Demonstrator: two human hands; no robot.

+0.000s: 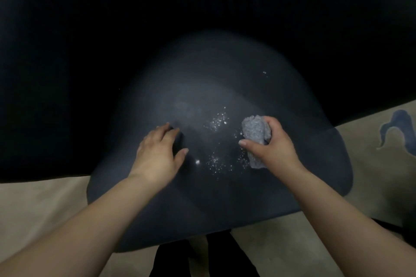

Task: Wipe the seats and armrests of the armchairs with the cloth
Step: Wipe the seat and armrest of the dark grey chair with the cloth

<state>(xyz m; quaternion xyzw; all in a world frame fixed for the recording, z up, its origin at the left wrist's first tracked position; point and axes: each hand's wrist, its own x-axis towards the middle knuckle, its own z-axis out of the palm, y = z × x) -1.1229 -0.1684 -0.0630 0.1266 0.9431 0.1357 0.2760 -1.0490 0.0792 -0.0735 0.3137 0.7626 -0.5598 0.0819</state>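
Head view, looking straight down at a dark seat (202, 87), rounded, filling the middle of the shot. White crumbs (217, 122) scattered across the middle of the cushion, another patch (217, 162) nearer, plus one bigger white speck (197, 161) just right of the left thumb and a few tiny ones far right.

Left hand (158, 153) resting on the seat left of the crumbs, fingers loosely spread, thumb out, gripping nothing.

Right hand (273, 145) wrapped around a bunched grey cloth (255, 136), fingers curled over the far side, thumb across the near side. Cloth sitting right of the crumbs; touching the seat or just above it, can't tell.

Beige rug (45, 200) under the chair, with a blue shape (398, 128) far right. Backrest too dark to make out.
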